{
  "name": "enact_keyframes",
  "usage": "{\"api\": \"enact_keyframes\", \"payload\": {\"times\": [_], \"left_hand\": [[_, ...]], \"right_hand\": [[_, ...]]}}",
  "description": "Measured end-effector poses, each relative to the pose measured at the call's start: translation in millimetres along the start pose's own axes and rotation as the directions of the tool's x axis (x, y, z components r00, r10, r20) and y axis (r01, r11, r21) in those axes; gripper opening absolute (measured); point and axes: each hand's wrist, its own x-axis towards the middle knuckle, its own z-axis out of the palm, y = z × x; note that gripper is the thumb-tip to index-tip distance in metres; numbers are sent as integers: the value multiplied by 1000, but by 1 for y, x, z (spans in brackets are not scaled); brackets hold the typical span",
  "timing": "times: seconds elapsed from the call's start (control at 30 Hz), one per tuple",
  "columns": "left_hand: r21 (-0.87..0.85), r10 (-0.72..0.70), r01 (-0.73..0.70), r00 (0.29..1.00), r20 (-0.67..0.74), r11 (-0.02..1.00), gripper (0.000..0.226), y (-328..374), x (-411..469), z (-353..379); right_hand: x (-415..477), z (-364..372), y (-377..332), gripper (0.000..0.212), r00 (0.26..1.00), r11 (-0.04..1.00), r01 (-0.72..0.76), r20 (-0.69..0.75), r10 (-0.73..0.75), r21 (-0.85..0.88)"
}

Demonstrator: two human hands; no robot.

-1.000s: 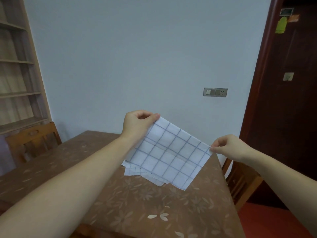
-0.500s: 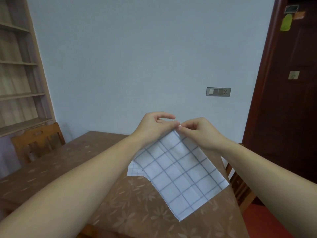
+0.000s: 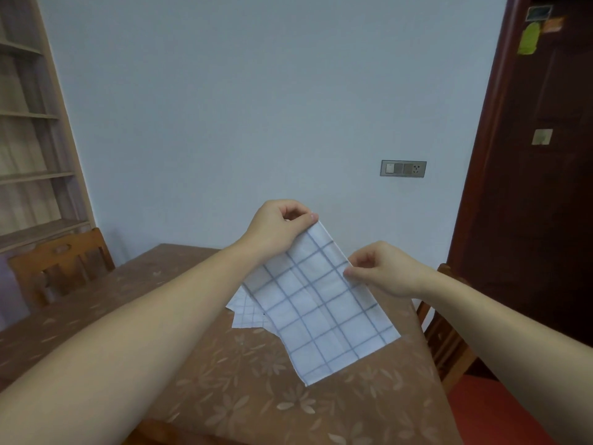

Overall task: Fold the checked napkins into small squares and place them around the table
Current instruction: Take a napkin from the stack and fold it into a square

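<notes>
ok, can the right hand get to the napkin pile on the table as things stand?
Probably not yet. The right hand is pinching the held napkin, which hangs between it and the napkin pile. The left hand grips the top corner too.

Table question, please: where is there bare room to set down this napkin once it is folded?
The table is bare near its front edge, below the held napkin, and on its left side toward the chair. The middle is taken by the pile of napkins.
</notes>
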Motion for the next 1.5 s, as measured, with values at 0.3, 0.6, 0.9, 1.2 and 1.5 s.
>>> {"api": "enact_keyframes", "payload": {"times": [0.3, 0.6, 0.9, 1.2, 1.5], "left_hand": [[34, 97, -94, 992, -76, 995, 14, -2, 17, -10], [-5, 119, -120, 980, 158, 993, 11, 10, 14, 7], [-18, -140, 139, 984, -112, 990, 46, -29, 6, -12], [-362, -399, 505, 856, 330, 784, 35, -51, -24, 13], [-371, -353, 396, 918, 180, 840, 12, -42, -23, 24]], "right_hand": [[-14, 8, 35, 20, 915, 948, -197, 301, 270, -249], [5, 10, -9, 19, 992, 982, -115, 78, 104, 149], [8, -12, -8, 25, 975, 893, -163, -71, 212, 420], [9, -22, 11, 23, 936, 730, -163, -129, 327, 664], [-7, -22, 20, 19, 884, 670, -340, -17, 466, 660]]}}
